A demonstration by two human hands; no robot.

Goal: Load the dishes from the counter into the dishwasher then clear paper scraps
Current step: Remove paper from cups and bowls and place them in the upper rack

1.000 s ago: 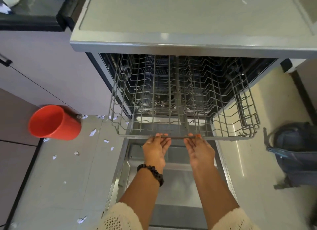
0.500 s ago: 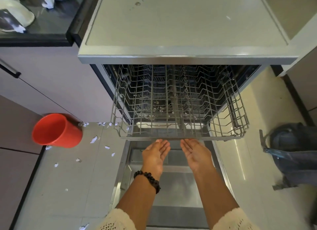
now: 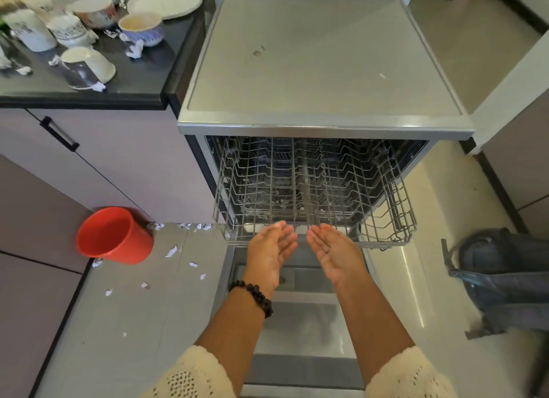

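The dishwasher [image 3: 323, 70] stands open, its door [image 3: 303, 329] folded down flat. An empty wire rack [image 3: 386, 219] is pulled partly out over the door. My left hand [image 3: 271, 250] and my right hand [image 3: 334, 250] hover palms up just in front of the rack's front rail, fingers apart, holding nothing. On the dark counter [image 3: 142, 79] at the upper left sit several dishes: a white plate [image 3: 165, 2], a blue-patterned bowl [image 3: 142, 27], mugs [image 3: 66, 30] and a tipped cup [image 3: 89, 66]. White paper scraps [image 3: 171, 251] lie on the floor left of the door and among the dishes.
A red bucket [image 3: 114, 235] lies tilted on the floor against the cabinet at the left. A grey backpack [image 3: 505, 278] rests on the floor at the right. Cabinet fronts with a black handle [image 3: 59, 133] run under the counter.
My hands let go of the rack's front rail and drew back slightly, turning palms up. The view tilted up, bringing the counter's dishes into sight.
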